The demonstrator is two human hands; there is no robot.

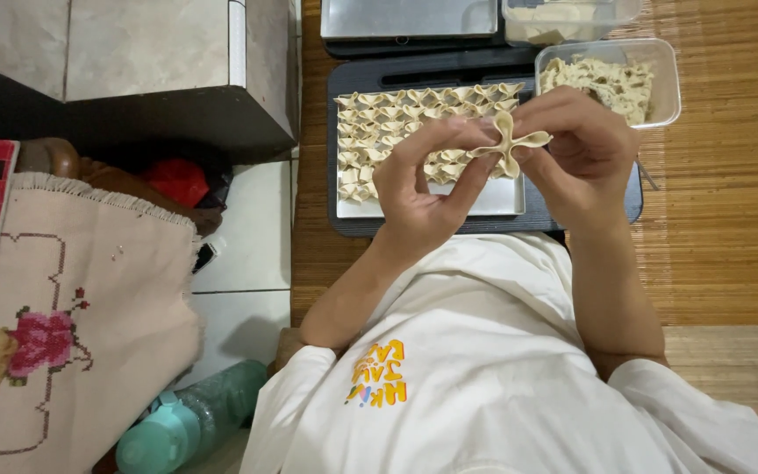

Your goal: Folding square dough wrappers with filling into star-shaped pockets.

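Both my hands pinch one pale folded dough piece (511, 145) above a metal tray (502, 200). My left hand (423, 184) grips its left side with thumb and fingertips. My right hand (572, 154) holds its right side. Several rows of similar folded dough pieces (396, 123) fill the tray's far and left parts. The tray rests on a dark board (344, 219).
A clear plastic tub (664, 83) of dough strips stands at the far right, another tub (572, 17) behind it, next to a metal box (410, 17). A woven mat (721, 219) lies underneath. At left are an embroidered cloth (89, 298) and a teal bottle (186, 417).
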